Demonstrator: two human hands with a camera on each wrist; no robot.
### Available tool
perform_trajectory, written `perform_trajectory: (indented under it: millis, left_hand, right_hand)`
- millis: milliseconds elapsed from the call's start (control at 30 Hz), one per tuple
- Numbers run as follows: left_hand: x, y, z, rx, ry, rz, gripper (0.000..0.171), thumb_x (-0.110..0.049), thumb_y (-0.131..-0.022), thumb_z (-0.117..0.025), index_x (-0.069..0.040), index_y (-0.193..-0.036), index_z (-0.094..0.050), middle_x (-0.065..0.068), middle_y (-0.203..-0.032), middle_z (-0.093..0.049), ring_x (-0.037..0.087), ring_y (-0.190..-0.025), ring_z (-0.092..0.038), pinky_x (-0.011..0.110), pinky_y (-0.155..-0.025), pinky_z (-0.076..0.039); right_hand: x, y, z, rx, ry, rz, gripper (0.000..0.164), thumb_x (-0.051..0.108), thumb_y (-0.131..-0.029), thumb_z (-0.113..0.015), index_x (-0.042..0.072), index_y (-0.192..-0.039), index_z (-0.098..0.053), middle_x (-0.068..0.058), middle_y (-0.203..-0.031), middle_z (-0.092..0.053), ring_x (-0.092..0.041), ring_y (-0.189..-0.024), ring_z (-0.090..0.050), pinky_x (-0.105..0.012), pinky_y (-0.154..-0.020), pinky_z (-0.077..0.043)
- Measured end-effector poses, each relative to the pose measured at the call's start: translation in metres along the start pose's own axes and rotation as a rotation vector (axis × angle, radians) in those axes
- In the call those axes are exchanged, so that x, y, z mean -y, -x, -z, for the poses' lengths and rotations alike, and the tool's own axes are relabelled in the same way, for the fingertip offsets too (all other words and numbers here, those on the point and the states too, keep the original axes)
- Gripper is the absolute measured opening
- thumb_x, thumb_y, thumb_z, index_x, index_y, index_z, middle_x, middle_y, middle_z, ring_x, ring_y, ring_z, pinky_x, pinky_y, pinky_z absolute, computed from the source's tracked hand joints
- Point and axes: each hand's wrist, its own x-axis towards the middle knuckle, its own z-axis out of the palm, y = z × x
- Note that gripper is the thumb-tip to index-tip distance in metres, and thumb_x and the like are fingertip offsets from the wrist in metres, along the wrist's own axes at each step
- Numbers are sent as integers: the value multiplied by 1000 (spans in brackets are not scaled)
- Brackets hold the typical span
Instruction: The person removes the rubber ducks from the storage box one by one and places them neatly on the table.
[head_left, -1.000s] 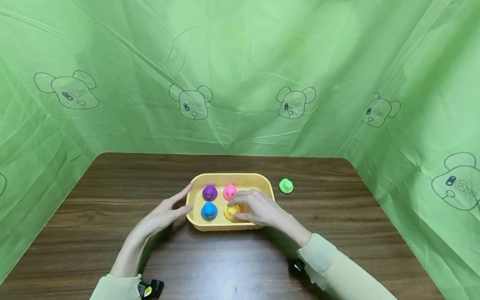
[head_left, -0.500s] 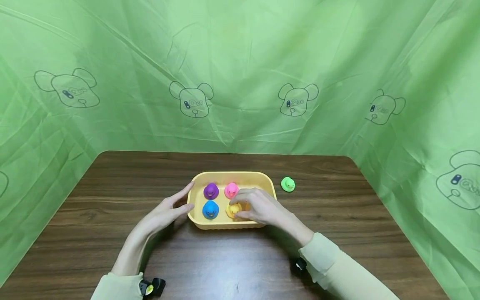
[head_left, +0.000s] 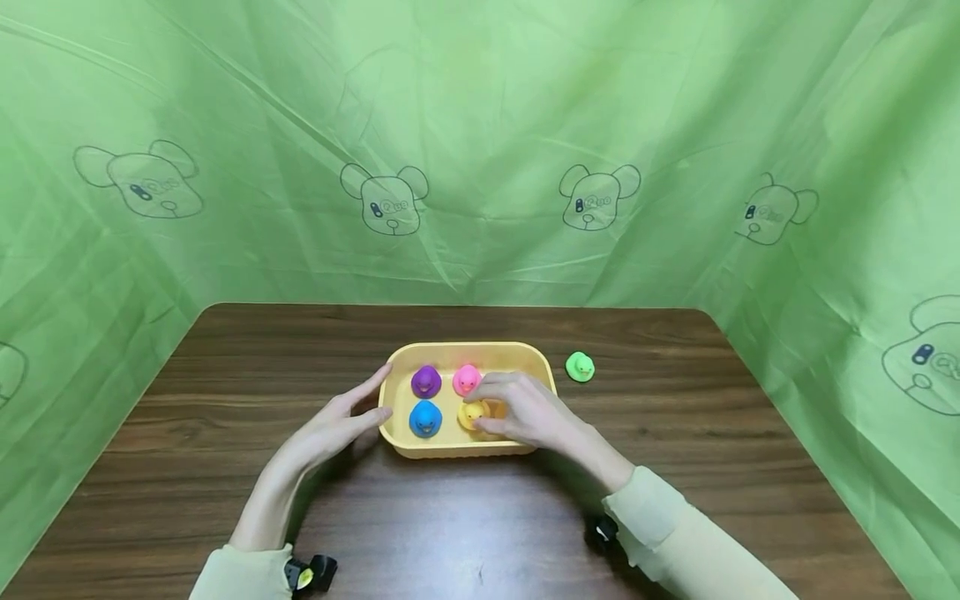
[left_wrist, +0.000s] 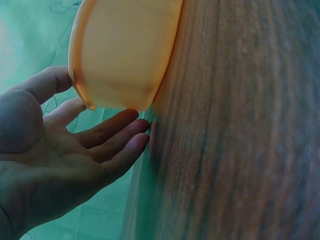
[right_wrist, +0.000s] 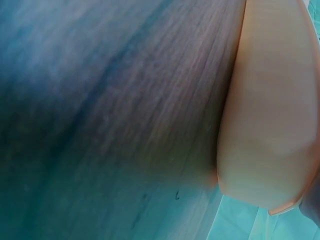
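In the head view a pale yellow tray (head_left: 442, 448) sits on the dark wooden table, holding several rubber ducks. A purple duck (head_left: 426, 382) and a pink duck (head_left: 467, 380) form the far row. Nearer lie a blue duck (head_left: 425, 418) and a yellow duck (head_left: 472, 414). My right hand (head_left: 528, 410) reaches over the tray's right side and pinches the yellow duck between thumb and fingers. My left hand (head_left: 330, 427) touches the tray's left end with spread, fairly straight fingers. Its thumb meets the rim in the left wrist view. The right wrist view shows mostly table and tray wall (right_wrist: 275, 110).
A green duck (head_left: 580, 367) stands on the table (head_left: 247, 375) just right of the tray. Green cloth (head_left: 487, 108) printed with bear faces surrounds the table's back and sides.
The head view has shifted slightly, so the tray and ducks appear a little farther right. Both hands keep their places, the right still on the yellow duck.
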Motion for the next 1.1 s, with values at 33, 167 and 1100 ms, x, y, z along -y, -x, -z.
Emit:
perform_trajectory:
  millis: [33, 167, 1100]
  left_hand:
    - [1, 0, 0, -1, 4, -2, 72, -28, -104, -61, -25, -165, -23, 12, -171, -24, 36, -155, -24, 59, -123, -22]
    - [2, -1, 0, -5, -2, 0, 73, -30, -104, -62, -24, -165, -23, 13, -170, -27, 35, -153, -30, 57, -122, -25]
    - [-1, 0, 0, 5, 1, 4, 71, -28, -105, -60, -25, -165, -22, 16, -168, -31, 35, -151, -35, 54, -121, -27]
  right_hand:
    - [0, 0, 0, -6, 3, -7, 27, 26, -86, -83, 16, -111, -79, 4, -108, -78, -11, -102, -71, -32, -94, -56]
    - [0, 1, 1, -31, 4, -14, 28, 28, -87, -81, 17, -112, -79, 4, -109, -78, -12, -104, -71, -33, -94, -56]
    - [2, 8, 25, -182, -17, -80, 30, 27, -84, -82, 21, -113, -80, 7, -106, -76, -11, -97, -71, -31, -80, -58]
